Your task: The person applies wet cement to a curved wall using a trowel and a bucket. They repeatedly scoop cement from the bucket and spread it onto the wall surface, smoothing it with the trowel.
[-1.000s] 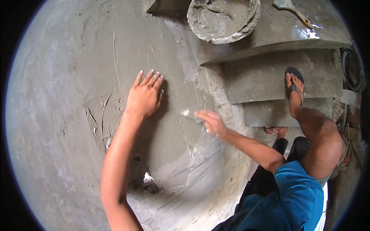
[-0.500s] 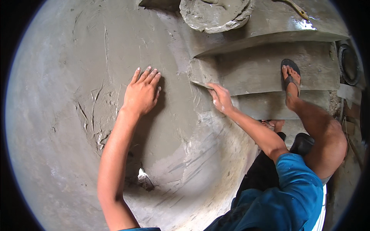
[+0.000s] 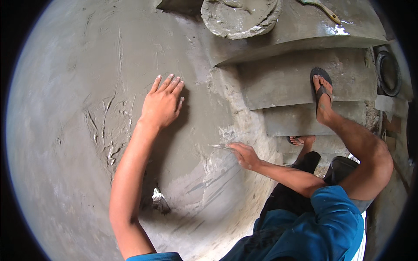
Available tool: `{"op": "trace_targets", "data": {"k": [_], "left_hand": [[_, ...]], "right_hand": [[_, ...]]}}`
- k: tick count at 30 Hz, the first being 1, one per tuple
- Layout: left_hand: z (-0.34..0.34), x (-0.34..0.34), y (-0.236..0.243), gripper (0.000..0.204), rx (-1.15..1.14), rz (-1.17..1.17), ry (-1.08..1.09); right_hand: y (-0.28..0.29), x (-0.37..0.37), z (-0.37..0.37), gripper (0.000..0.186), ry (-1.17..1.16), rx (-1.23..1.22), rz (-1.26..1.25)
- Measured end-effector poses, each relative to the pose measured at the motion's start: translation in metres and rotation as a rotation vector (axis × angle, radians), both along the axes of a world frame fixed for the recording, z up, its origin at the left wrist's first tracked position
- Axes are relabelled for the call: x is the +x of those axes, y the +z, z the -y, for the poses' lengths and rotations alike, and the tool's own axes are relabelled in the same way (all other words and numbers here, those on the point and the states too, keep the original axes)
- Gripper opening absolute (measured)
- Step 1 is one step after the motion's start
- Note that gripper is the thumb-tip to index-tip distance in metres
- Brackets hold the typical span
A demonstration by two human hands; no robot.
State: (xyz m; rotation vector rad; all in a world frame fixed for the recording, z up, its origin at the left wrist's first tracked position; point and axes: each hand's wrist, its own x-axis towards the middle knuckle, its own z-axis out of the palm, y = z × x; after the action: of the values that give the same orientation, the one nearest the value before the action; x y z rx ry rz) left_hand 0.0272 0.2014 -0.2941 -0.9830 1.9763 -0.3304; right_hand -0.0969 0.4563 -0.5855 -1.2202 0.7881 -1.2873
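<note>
My left hand [image 3: 162,103] is open, fingers stretched out over the wet grey plaster [image 3: 198,117] of the curved wall, seemingly resting flat on it. Lower and to the right, my right hand [image 3: 246,156] is closed around a trowel [image 3: 221,146]. Its thin blade is seen nearly edge-on and points left, at the lower border of the smooth plaster; the grip is hidden by my fingers. Rough ridges of plaster [image 3: 104,119] stand left of my left forearm. Below the trowel the surface is paler, with dark streaks.
Curved concrete steps [image 3: 305,82] run along the right; my sandalled feet are on them. On the upper step stand a round container heaped with grey mortar [image 3: 241,19] and a brush [image 3: 326,11]. A black ring [image 3: 388,74] lies far right. The wall has a hole [image 3: 160,201].
My right hand has brought the trowel down the plaster's right edge, toward me. A pale rough strip beside the steps now shows more. My left hand has stayed nearly in place.
</note>
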Motion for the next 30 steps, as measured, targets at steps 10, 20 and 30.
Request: {"op": "trace_targets", "data": {"k": [10, 20, 30], "left_hand": [[-0.019, 0.001, -0.001, 0.053, -0.005, -0.013, -0.026], [-0.031, -0.007, -0.018, 0.053, -0.033, -0.067, 0.033], [-0.037, -0.008, -0.03, 0.052, -0.074, -0.209, 0.044]], "right_hand": [[0.012, 0.011, -0.007, 0.031, -0.072, 0.159, 0.054], [-0.1, 0.013, 0.132, 0.028, -0.349, 0.399, -0.034], [-0.065, 0.025, 0.031, 0.036, -0.232, 0.49, -0.081]]}}
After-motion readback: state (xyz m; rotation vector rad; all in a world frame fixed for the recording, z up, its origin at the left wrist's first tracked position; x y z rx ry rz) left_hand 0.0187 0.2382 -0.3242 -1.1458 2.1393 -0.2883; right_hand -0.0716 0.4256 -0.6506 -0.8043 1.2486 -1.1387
